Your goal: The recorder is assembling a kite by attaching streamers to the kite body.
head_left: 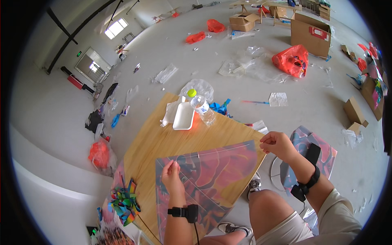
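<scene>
The person sits at a wooden table [163, 139] with a red and blue patterned kite [212, 171] spread flat across its near side. The left hand [171, 173] rests on the kite near its left corner, fingers closed in a pinch on what looks like a thin string or rod. The right hand [275, 143] is at the kite's far right tip, just past the table edge, fingers pinched narrow on that corner. Further up the table lie a white foam tray [183, 116] and, just beside it, a clear plastic bottle [203, 108] on its side. A colourful ribbon bow [124, 204] sits at the table's left edge
</scene>
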A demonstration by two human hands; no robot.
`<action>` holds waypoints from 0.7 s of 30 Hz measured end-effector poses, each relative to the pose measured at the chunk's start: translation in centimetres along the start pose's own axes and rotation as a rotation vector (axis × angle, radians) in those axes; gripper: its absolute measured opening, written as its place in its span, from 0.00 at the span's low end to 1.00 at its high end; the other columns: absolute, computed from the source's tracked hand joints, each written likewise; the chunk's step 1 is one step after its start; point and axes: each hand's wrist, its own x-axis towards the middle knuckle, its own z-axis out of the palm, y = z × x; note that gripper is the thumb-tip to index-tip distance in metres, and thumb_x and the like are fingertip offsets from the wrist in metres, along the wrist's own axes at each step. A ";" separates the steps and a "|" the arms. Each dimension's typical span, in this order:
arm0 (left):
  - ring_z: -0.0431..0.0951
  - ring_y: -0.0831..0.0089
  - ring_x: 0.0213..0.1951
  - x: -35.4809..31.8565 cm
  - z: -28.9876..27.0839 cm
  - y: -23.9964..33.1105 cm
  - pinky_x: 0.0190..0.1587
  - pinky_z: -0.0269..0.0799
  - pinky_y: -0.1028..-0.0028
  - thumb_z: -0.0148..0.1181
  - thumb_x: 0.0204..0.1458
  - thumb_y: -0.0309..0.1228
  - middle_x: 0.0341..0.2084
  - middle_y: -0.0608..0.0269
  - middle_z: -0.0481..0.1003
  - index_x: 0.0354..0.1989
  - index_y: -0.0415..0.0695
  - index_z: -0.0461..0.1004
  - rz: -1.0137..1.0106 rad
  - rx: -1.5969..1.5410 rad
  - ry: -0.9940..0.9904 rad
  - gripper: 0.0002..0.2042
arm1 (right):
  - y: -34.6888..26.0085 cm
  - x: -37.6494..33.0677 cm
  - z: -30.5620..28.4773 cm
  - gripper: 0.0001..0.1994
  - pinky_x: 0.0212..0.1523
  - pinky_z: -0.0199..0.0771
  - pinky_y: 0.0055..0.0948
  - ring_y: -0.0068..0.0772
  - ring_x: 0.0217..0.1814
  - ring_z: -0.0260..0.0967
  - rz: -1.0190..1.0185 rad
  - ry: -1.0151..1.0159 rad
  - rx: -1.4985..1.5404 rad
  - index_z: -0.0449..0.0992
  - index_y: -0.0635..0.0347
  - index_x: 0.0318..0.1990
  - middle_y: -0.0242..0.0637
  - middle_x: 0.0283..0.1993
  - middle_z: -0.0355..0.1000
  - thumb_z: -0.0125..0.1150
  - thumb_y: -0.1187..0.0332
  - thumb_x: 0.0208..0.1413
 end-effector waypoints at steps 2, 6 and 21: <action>0.78 0.77 0.42 0.8 -0.5 -0.4 0.48 0.77 0.76 0.66 0.62 0.29 0.39 0.65 0.78 0.48 0.37 0.78 0.020 0.049 -0.001 0.11 | 0.7 0.5 0.4 0.08 0.38 0.80 0.24 0.24 0.35 0.78 -0.001 -0.015 0.004 0.78 0.71 0.43 0.38 0.35 0.80 0.68 0.77 0.58; 0.77 0.78 0.39 1.9 0.2 -1.1 0.46 0.76 0.76 0.66 0.63 0.31 0.35 0.68 0.78 0.46 0.39 0.79 -0.005 0.086 0.034 0.10 | 1.8 1.7 1.3 0.07 0.38 0.79 0.25 0.23 0.35 0.78 -0.007 0.019 0.025 0.79 0.68 0.39 0.36 0.34 0.80 0.69 0.74 0.58; 0.73 0.78 0.40 6.4 -0.5 -6.5 0.46 0.70 0.77 0.65 0.63 0.31 0.36 0.66 0.76 0.43 0.38 0.79 0.249 0.197 0.081 0.08 | 1.1 3.3 4.8 0.06 0.37 0.76 0.26 0.22 0.33 0.74 -0.112 0.193 -0.149 0.80 0.65 0.37 0.33 0.33 0.79 0.70 0.71 0.57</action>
